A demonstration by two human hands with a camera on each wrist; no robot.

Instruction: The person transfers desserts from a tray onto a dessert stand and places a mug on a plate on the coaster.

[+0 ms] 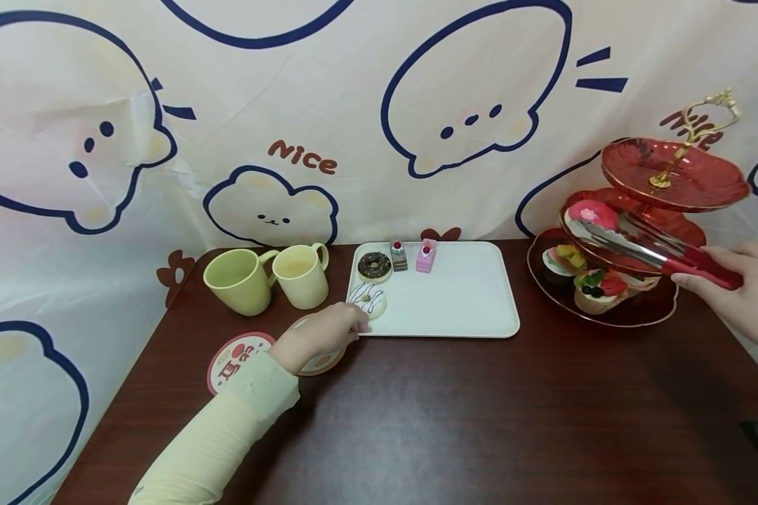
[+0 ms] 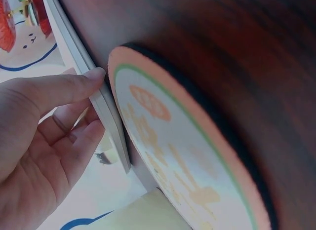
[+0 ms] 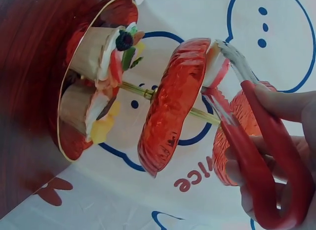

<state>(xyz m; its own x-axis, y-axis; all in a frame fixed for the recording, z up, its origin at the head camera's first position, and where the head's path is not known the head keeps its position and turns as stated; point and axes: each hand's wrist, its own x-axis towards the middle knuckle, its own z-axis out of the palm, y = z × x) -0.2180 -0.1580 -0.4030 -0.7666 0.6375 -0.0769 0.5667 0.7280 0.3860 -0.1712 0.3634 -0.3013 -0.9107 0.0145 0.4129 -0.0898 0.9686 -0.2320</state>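
Observation:
My left hand (image 1: 321, 335) pinches the front left corner of a white tray (image 1: 455, 301), the thumb on its edge in the left wrist view. On the tray lie a chocolate donut (image 1: 365, 268), a white striped donut (image 1: 375, 307) and two small cake slices, one brown (image 1: 399, 259) and one pink (image 1: 425, 259). My right hand (image 1: 742, 280) grips red-handled tongs (image 3: 264, 141). Their metal tips lie around a pink-topped pastry (image 1: 590, 212) on the middle tier of a red three-tier stand (image 1: 701, 184). Cupcakes (image 1: 596, 298) sit on its bottom tier.
Two yellow-green mugs (image 1: 240, 280) stand left of the tray. Two round coasters lie before them, a red-rimmed one (image 1: 230, 358) partly under the left sleeve and an orange-rimmed one (image 2: 163, 126) by the left hand. A patterned cloth (image 1: 354, 105) hangs behind the table.

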